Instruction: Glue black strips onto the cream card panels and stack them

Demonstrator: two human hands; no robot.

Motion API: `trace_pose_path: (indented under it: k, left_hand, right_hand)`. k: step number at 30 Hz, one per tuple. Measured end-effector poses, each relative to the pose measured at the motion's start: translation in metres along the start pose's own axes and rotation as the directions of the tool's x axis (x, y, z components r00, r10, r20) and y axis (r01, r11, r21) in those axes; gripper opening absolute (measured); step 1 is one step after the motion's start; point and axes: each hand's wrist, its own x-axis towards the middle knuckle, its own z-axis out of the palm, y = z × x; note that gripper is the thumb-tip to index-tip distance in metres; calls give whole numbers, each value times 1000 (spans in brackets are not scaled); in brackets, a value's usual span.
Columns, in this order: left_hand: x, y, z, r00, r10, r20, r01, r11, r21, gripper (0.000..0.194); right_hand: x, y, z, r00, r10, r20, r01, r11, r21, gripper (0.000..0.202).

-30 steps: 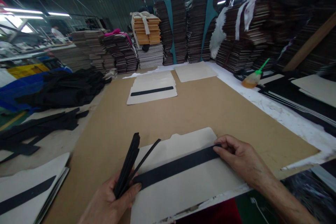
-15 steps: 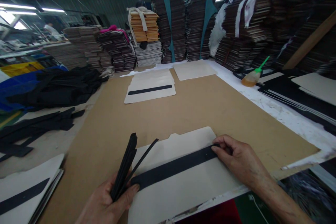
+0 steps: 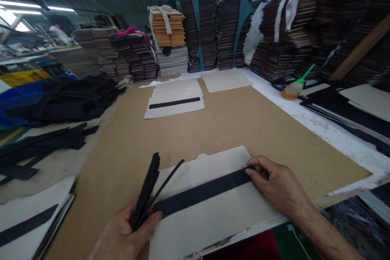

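Note:
A pale sheet (image 3: 213, 219) with a small notch on its far edge lies at the near edge of the brown board (image 3: 231, 126). Across it runs a black strip (image 3: 202, 191). My left hand (image 3: 131, 225) is closed round a bundle of black strips (image 3: 146, 191), one of them sticking out to the right, and its thumb presses the left end of the strip on the sheet. My right hand (image 3: 274, 180) pinches that strip's right end between thumb and fingers.
Farther back lie a pale sheet with a black strip (image 3: 175, 109) and a plain pale sheet (image 3: 225, 80). A stack of pale sheets (image 3: 57, 211) is at the near left, black strips (image 3: 45, 142) beyond it. A glue bottle (image 3: 292, 89) stands back right; tall stacks line the back.

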Motion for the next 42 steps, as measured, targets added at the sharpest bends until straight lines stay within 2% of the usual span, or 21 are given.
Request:
trace_pose_path:
  k: [4, 7, 10, 16, 19, 26, 31, 42]
  left_hand:
    - [-2, 2, 3, 1000, 3, -4, -3, 1000, -8, 43]
    - [-6, 7, 4, 999, 22, -24, -23, 998, -50, 38]
    - [-11, 14, 3, 999, 36, 33, -33, 994, -104, 31]
    - [-13, 15, 5, 997, 69, 38, -61, 981, -182, 17]
    - [-11, 14, 6, 998, 59, 22, -53, 979, -198, 13]
    - [-12, 19, 7, 997, 80, -24, -82, 991, -106, 11]
    - [-14, 23, 6, 996, 83, -32, -86, 993, -86, 17]
    - [-16, 25, 7, 990, 126, -56, -129, 989, -66, 18]
  right_hand:
    - [-2, 1, 2, 999, -45, -26, 43, 996, -76, 15]
    - [-4, 5, 3, 980, -180, -90, 161, 970, -181, 19]
    - [-6, 12, 5, 951, -269, -154, 220, 935, -278, 26]
    - [-3, 31, 9, 933, -347, -94, 300, 895, -329, 33]
    - [2, 45, 9, 934, -348, -82, 294, 879, -375, 32]
    - [10, 70, 9, 942, -332, -44, 291, 875, -386, 36]
    - [11, 64, 10, 942, -333, -45, 294, 881, -369, 35]
    - [2, 31, 4, 956, -293, -20, 271, 906, -326, 32]
